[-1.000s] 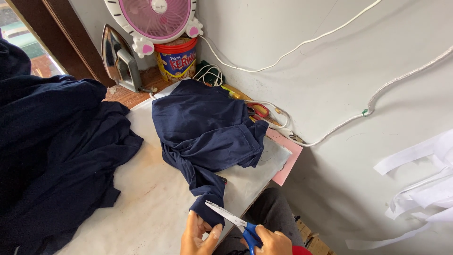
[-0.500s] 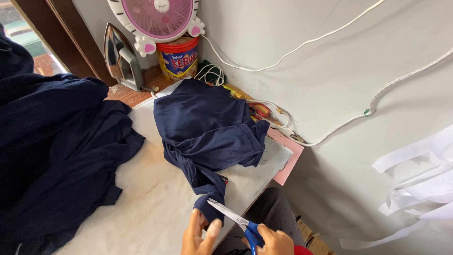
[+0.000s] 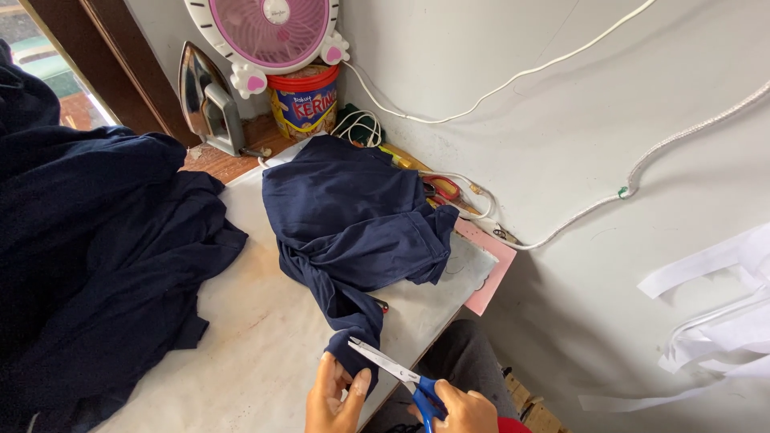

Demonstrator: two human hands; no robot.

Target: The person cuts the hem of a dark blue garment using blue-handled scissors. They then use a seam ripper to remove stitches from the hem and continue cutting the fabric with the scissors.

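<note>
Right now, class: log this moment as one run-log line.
left hand: pinching navy garment end | right hand: holding blue-handled scissors, blades open at fabric | surface: worktable

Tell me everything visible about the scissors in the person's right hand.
The scissors have blue plastic handles and bright metal blades, opened slightly. The right hand holds the handles; the blades point up-left toward the hanging end of the navy garment, which the left hand pinches over the table edge.

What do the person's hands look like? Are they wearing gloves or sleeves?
No gloves: the left hand and the right hand are both bare, with no rings showing. A bit of red sleeve peeks out at the right wrist. The left wrist is out of view.
</note>
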